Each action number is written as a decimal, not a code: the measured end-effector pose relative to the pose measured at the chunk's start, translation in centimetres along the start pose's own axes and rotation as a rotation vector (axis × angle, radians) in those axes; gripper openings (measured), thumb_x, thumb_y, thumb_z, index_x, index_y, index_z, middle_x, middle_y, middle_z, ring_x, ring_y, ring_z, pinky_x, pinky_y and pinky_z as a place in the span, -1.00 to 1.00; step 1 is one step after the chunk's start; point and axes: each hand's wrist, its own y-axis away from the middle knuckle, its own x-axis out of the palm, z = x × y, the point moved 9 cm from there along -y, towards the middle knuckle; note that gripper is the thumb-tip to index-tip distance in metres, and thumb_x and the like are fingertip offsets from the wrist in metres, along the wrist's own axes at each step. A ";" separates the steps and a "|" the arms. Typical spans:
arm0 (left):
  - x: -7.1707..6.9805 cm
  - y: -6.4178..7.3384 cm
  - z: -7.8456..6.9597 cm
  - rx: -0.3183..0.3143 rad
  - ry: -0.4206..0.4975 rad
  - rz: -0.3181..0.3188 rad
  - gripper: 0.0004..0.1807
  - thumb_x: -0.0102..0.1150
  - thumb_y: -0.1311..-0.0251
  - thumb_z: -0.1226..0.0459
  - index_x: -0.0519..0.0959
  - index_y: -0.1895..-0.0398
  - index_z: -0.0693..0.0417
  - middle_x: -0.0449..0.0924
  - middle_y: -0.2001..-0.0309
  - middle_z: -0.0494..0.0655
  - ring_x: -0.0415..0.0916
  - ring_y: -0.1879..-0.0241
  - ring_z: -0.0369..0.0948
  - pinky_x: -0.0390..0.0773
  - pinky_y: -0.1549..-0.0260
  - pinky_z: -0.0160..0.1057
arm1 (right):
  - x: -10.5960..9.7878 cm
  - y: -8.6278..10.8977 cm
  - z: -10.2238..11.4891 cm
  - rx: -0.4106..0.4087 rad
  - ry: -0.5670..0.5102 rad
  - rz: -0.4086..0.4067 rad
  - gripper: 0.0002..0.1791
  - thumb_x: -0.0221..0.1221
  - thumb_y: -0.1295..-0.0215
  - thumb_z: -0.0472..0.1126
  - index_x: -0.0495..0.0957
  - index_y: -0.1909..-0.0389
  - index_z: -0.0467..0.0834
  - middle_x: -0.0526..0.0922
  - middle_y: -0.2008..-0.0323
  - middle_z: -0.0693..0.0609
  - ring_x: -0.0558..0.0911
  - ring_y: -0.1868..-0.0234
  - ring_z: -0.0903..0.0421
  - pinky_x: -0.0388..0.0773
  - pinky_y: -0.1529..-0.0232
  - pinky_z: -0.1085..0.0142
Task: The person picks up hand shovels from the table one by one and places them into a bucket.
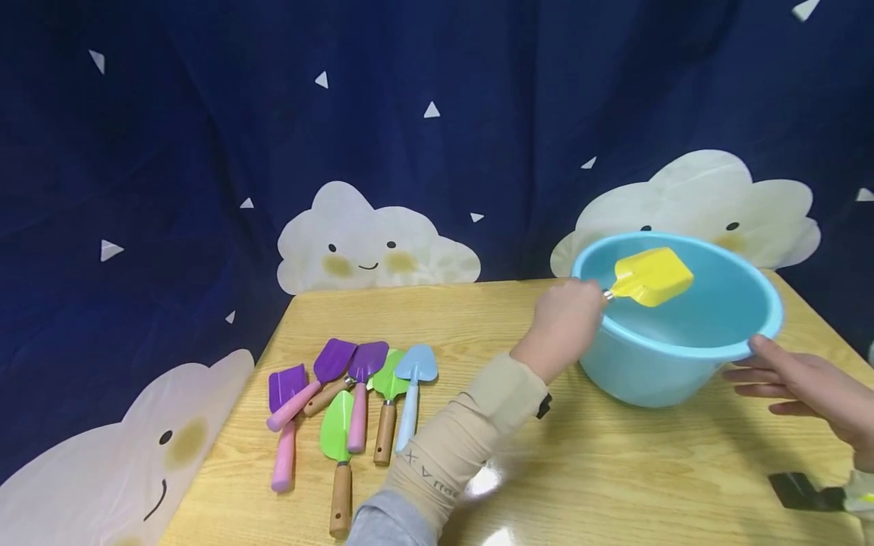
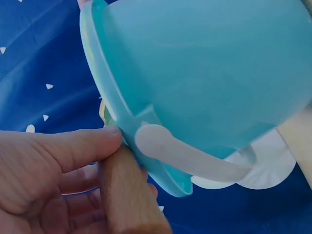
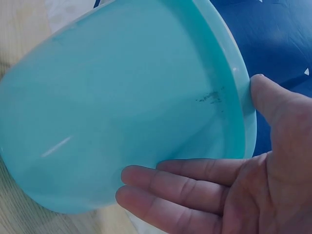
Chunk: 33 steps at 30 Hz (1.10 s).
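A yellow toy shovel (image 1: 653,277) with a wooden handle (image 2: 129,190) is gripped in my left hand (image 1: 563,322), its blade over the mouth of a light blue bucket (image 1: 655,371). In the left wrist view the thumb and fingers wrap the handle beside the bucket's rim and its white carrying handle (image 2: 190,158). My right hand (image 1: 812,387) is at the bucket's right side, thumb at the rim and the other fingers extended along the outer wall, as the right wrist view shows.
On the table's left lie several toy shovels: purple ones (image 1: 287,387) with pink or wooden handles, green ones (image 1: 336,428) with wooden handles, and a light blue one (image 1: 416,364). A dark blue curtain (image 1: 437,167) with white clouds hangs behind the wooden table (image 1: 505,311).
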 end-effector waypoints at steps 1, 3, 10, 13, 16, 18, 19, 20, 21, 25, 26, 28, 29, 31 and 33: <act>0.0 -0.2 -0.2 0.001 -0.008 0.011 -0.83 -0.04 -0.25 0.10 0.58 0.28 -0.20 0.52 0.41 -0.29 0.45 0.42 -0.36 0.39 0.67 -0.38 | -0.1 0.0 0.1 -0.008 -0.001 -0.001 -0.27 -0.50 -0.34 0.23 0.28 -0.16 -0.22 0.55 0.09 -0.23 0.60 0.18 -0.04 0.50 0.34 0.03; 0.1 -0.6 -0.7 -0.004 -0.020 0.040 -0.82 -0.06 -0.26 0.11 0.58 0.30 -0.27 0.54 0.41 -0.34 0.45 0.43 -0.38 0.40 0.67 -0.36 | -0.1 0.1 0.2 -0.011 -0.002 -0.003 -0.27 -0.50 -0.34 0.23 0.29 -0.15 -0.24 0.56 0.10 -0.22 0.60 0.20 -0.02 0.50 0.33 0.04; 1.4 -1.9 -2.4 -0.072 -0.019 0.232 -0.85 0.03 -0.20 0.23 0.51 0.34 -0.32 0.47 0.45 -0.35 0.38 0.48 -0.34 0.45 0.67 -0.21 | 0.4 1.3 2.2 -0.043 0.010 -0.008 -0.14 -0.56 -0.36 0.19 0.09 -0.15 -0.59 0.43 0.03 -0.42 0.59 0.18 -0.11 0.51 0.33 0.04; 1.8 -2.4 -3.4 -0.085 -0.021 0.274 -0.87 0.06 -0.18 0.20 0.50 0.32 -0.36 0.47 0.42 -0.37 0.37 0.44 -0.34 0.49 0.57 -0.17 | 0.5 1.4 2.4 -0.044 0.013 -0.001 -0.13 -0.57 -0.35 0.19 0.09 -0.13 -0.61 0.42 0.03 -0.44 0.53 0.12 -0.24 0.50 0.31 0.00; 2.1 -2.8 -4.3 -0.086 -0.037 0.296 -0.87 0.09 -0.16 0.18 0.50 0.28 -0.35 0.51 0.34 -0.37 0.43 0.33 -0.34 0.52 0.36 -0.12 | 0.6 1.4 2.4 -0.045 0.011 0.000 -0.13 -0.58 -0.36 0.18 0.09 -0.14 -0.60 0.42 0.03 -0.44 0.52 0.11 -0.27 0.49 0.31 -0.01; 2.4 -3.0 -4.8 -0.096 -0.065 0.310 -0.86 0.12 -0.14 0.16 0.50 0.25 -0.34 0.53 0.26 -0.37 0.46 0.22 -0.30 0.50 0.24 -0.09 | 0.6 1.4 2.3 -0.051 0.004 -0.006 -0.14 -0.56 -0.36 0.18 0.08 -0.15 -0.59 0.42 0.02 -0.43 0.52 0.11 -0.26 0.49 0.31 -0.01; 2.7 -3.1 -5.0 -0.106 -0.076 0.321 -0.86 0.12 -0.14 0.14 0.50 0.24 -0.34 0.53 0.22 -0.36 0.46 0.16 -0.27 0.48 0.19 -0.05 | 0.6 1.4 2.3 -0.049 0.000 -0.009 -0.14 -0.56 -0.36 0.18 0.07 -0.16 -0.59 0.41 0.02 -0.43 0.52 0.11 -0.26 0.49 0.32 -0.01; 2.9 -3.2 -5.3 -0.112 -0.090 0.332 -0.85 0.13 -0.13 0.13 0.49 0.23 -0.33 0.53 0.20 -0.35 0.46 0.13 -0.25 0.46 0.16 -0.03 | 0.6 1.4 2.3 -0.050 -0.003 -0.009 -0.15 -0.55 -0.36 0.18 0.07 -0.16 -0.58 0.41 0.01 -0.43 0.52 0.11 -0.26 0.49 0.32 -0.01; 3.1 -3.3 -5.6 -0.123 -0.098 0.340 -0.86 0.13 -0.12 0.12 0.48 0.24 -0.34 0.52 0.18 -0.35 0.45 0.10 -0.24 0.45 0.14 -0.02 | 0.6 1.4 2.2 -0.052 -0.004 -0.011 -0.15 -0.55 -0.36 0.18 0.07 -0.17 -0.58 0.41 0.01 -0.43 0.54 0.13 -0.23 0.49 0.32 -0.02; 3.9 -3.7 -7.1 -0.121 -0.137 0.366 -0.93 0.11 -0.14 0.11 0.45 0.34 -0.34 0.50 0.32 -0.39 0.43 0.27 -0.31 0.45 0.26 -0.05 | 0.5 1.4 1.9 -0.055 -0.004 -0.021 -0.16 -0.54 -0.37 0.17 0.09 -0.16 -0.57 0.43 0.02 -0.41 0.58 0.17 -0.13 0.49 0.32 -0.01; 4.0 -3.7 -7.4 -0.121 -0.144 0.367 -0.94 0.10 -0.15 0.12 0.44 0.37 -0.34 0.47 0.39 -0.38 0.39 0.35 -0.32 0.43 0.33 -0.08 | 0.4 1.5 1.8 -0.057 -0.004 -0.018 -0.16 -0.54 -0.37 0.17 0.10 -0.16 -0.57 0.43 0.02 -0.41 0.58 0.17 -0.14 0.49 0.31 -0.01; 4.1 -3.7 -7.9 -0.116 -0.158 0.367 -0.93 0.07 -0.16 0.13 0.42 0.44 -0.31 0.38 0.51 -0.32 0.29 0.46 -0.31 0.36 0.45 -0.12 | 0.4 1.4 1.6 -0.056 -0.003 -0.015 -0.16 -0.54 -0.37 0.17 0.10 -0.16 -0.57 0.42 0.02 -0.41 0.56 0.14 -0.17 0.49 0.31 -0.02; 4.1 -3.7 -8.0 -0.119 -0.159 0.368 -0.90 0.05 -0.17 0.13 0.40 0.48 -0.28 0.32 0.55 -0.29 0.24 0.50 -0.30 0.31 0.49 -0.13 | 0.4 1.4 1.6 -0.057 -0.006 -0.014 -0.16 -0.54 -0.37 0.18 0.10 -0.16 -0.57 0.42 0.01 -0.41 0.55 0.13 -0.21 0.49 0.31 -0.02; 4.2 -3.9 -8.1 -0.126 -0.158 0.370 -0.88 0.04 -0.18 0.11 0.40 0.50 -0.26 0.32 0.57 -0.27 0.26 0.51 -0.29 0.32 0.49 -0.14 | 0.4 1.3 1.5 -0.055 -0.011 -0.013 -0.16 -0.54 -0.36 0.18 0.09 -0.17 -0.55 0.42 0.00 -0.41 0.53 0.12 -0.23 0.49 0.31 -0.02; 4.4 -4.0 -8.0 -0.130 -0.156 0.377 -0.86 0.02 -0.20 0.11 0.40 0.52 -0.24 0.33 0.58 -0.27 0.25 0.53 -0.29 0.33 0.51 -0.16 | 0.5 1.3 1.6 -0.058 -0.014 -0.011 -0.16 -0.53 -0.36 0.19 0.09 -0.18 -0.55 0.41 -0.01 -0.41 0.51 0.10 -0.27 0.49 0.31 -0.02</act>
